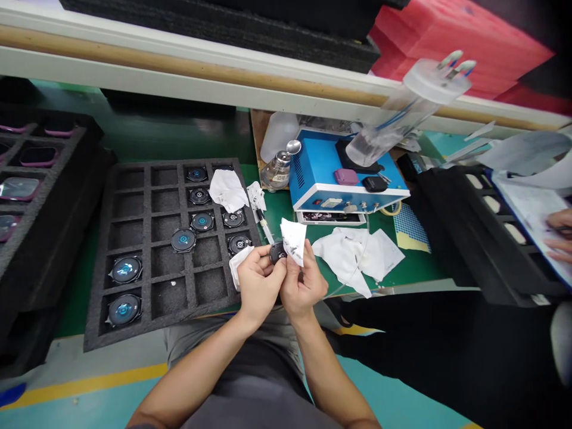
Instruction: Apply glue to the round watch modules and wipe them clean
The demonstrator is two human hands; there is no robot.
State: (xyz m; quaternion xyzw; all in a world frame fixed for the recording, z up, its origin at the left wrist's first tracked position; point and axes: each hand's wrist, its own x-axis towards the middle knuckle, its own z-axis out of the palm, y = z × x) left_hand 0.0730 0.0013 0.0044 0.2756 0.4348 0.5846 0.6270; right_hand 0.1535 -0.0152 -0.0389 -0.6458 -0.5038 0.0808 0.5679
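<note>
Between my two hands is a round black watch case (pixel 277 253), held above the table's front edge. My left hand (pixel 260 279) grips the case by its left side with thumb and fingers. A white wiping cloth (pixel 294 238) with dark smudges is pinched in my right hand (pixel 304 285), and it lies against the right part of the case. To the left, a dark foam tray (pixel 167 302) has several round watch cases in its compartments. One watch case (pixel 183 240) rests across the dividers. Another white cloth (pixel 227 190) covers part of the tray's upper right.
Beyond my hands stands a blue machine box (pixel 344 173) with a clear cylinder (pixel 384 131) on top. A glass bottle (pixel 277 173) is beside it. Crumpled white cloths (pixel 348 256) lie to the right. At far right, another person's hand (pixel 560 235) touches papers. A shelf edge runs overhead.
</note>
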